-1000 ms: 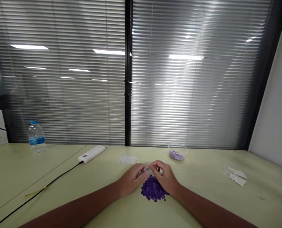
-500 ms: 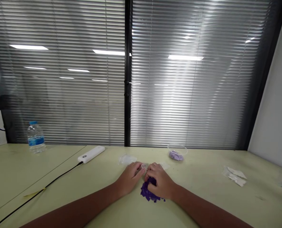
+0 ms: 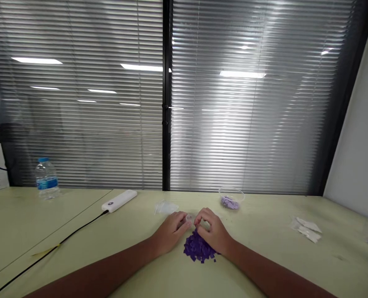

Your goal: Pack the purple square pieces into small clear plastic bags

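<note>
A pile of small dark purple pieces [image 3: 198, 249] lies on the table in front of me. At the pile's far left side, my left hand [image 3: 171, 231] is closed on a small clear plastic piece [image 3: 188, 217]; whether it is a bag or a box I cannot tell. My right hand [image 3: 213, 231] hovers over the pile's right edge, thumb and forefinger brought together in a pinch close to the clear plastic. Whatever sits between those fingertips is too small to make out.
Beyond my hands are a clear bag [image 3: 166, 207] and a round clear tub [image 3: 231, 194] of pale purple pieces [image 3: 229, 203]. A white device [image 3: 119, 201] with a black cable [image 3: 75, 230] lies left. Water bottles [image 3: 46, 180] stand at both sides. White packets [image 3: 307, 229] lie right.
My right hand has risen off the purple pile and shifted slightly right, its fingers now pinched, uncovering more of the pile. My left hand has stayed nearly in place.
</note>
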{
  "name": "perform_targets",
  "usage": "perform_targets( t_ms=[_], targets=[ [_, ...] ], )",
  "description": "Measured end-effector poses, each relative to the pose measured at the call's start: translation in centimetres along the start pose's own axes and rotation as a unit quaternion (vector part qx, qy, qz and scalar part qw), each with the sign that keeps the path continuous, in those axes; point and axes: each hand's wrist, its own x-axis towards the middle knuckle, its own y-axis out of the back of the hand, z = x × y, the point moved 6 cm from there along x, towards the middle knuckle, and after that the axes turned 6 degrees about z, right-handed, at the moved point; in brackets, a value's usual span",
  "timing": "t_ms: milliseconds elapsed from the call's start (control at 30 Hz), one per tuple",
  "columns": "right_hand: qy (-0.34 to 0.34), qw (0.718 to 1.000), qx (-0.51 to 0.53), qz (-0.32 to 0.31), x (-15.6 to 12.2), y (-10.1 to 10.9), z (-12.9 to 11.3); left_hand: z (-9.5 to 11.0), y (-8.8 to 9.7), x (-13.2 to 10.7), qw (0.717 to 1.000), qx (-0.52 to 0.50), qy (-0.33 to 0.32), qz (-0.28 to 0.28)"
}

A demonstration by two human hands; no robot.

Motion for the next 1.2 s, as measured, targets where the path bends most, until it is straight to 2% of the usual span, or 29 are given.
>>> perform_targets(
  t_ms=[167, 467, 767, 833, 1000, 1200],
  targets=[
    [-0.036, 0.998, 0.005, 0.047, 0.1, 0.8, 0.6, 0.5, -0.1, -0.3, 0.999, -0.011, -0.030, -0.013],
    [-0.050, 0.998, 0.009, 0.025, 0.1, 0.6, 0.4, 0.5, -0.1, -0.3, 0.999, -0.025, -0.031, -0.021],
    [-0.014, 1.000, -0.013, 0.014, -0.1, 0.3, -0.2, 0.3, 0.1, -0.2, 1.000, -0.009, -0.004, -0.003],
    [0.003, 1.000, -0.018, -0.010, -0.2, -0.1, -0.6, -0.2, 0.2, -0.1, 1.000, -0.016, 0.012, 0.015],
    [0.096, 0.986, -0.042, -0.127, -0.9, -2.0, -2.0, -1.2, 0.3, 0.2, 0.995, -0.073, 0.049, 0.043],
    [0.102, 0.987, -0.040, -0.120, -0.9, -2.4, -1.5, -1.1, 0.3, 0.3, 0.997, -0.053, 0.036, 0.033]
  ],
)
